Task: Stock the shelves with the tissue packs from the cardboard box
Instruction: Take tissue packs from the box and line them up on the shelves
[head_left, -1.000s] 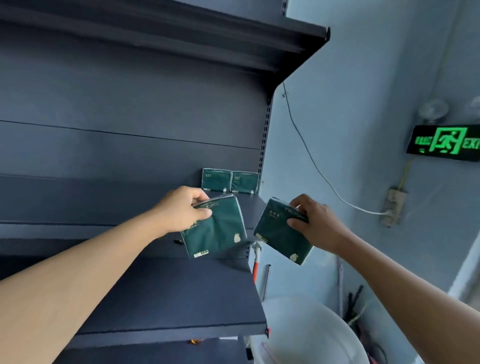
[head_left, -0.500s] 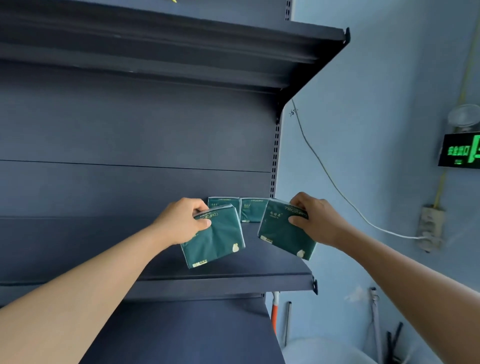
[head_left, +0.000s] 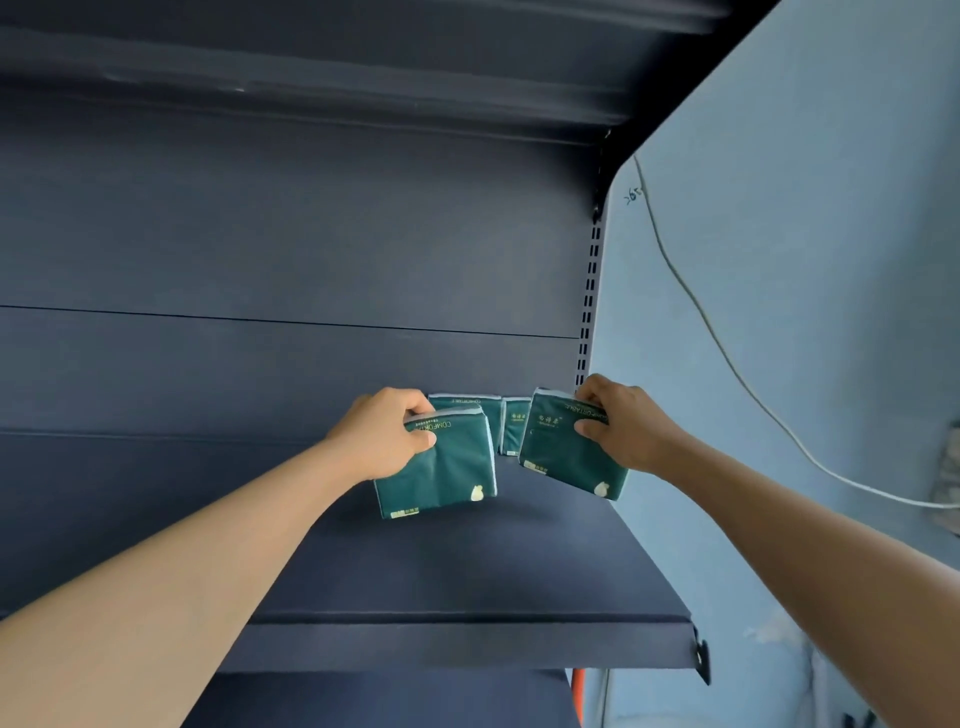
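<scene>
Two upright dark green tissue packs (head_left: 501, 423) stand behind and between hands; left hand (head_left: 382, 434) and right hand (head_left: 621, 428) each grip one dark green plastic tissue pack, left's (head_left: 441, 467), right's (head_left: 563, 454), over dark blue metal shelf (head_left: 467, 571).

Two shelved tissue packs (head_left: 503, 422) stand mostly hidden behind the held packs, print unreadable

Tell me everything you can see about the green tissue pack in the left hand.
The dark green soft-wrapped tissue pack is roughly square, with pale blue edges, light lettering along its top, a small cream emblem at its lower right and a label strip at its lower left. The wrapper looks like glossy plastic, slightly creased. The left hand pinches its upper left corner, thumb on the front. It hangs tilted above the dark blue metal shelf; whether it touches the shelf is unclear.
</scene>
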